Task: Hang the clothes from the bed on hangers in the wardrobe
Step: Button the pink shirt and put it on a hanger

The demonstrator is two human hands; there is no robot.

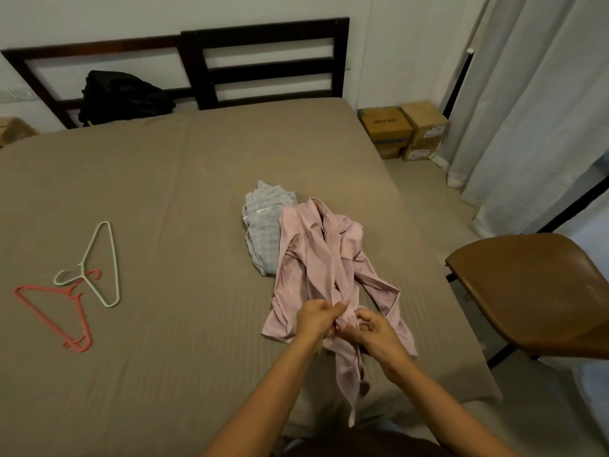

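A pink shirt (316,258) lies crumpled on the bed (184,179), its lower end trailing toward me. My left hand (314,319) pinches the fabric near the shirt's front edge. Right beside it, my right hand (374,333) grips the same strip of cloth. A light blue checked shirt (263,225) lies folded behind the pink one, partly under it. Far to the left on the sheet lie a white hanger (102,265) and a red hanger (56,311), their hooks overlapping. No wardrobe is in view.
A brown chair seat (534,288) stands close to the bed's right edge. Cardboard boxes (405,130) sit on the floor by the white curtain (527,110). A black bag (122,97) rests against the dark headboard (270,61).
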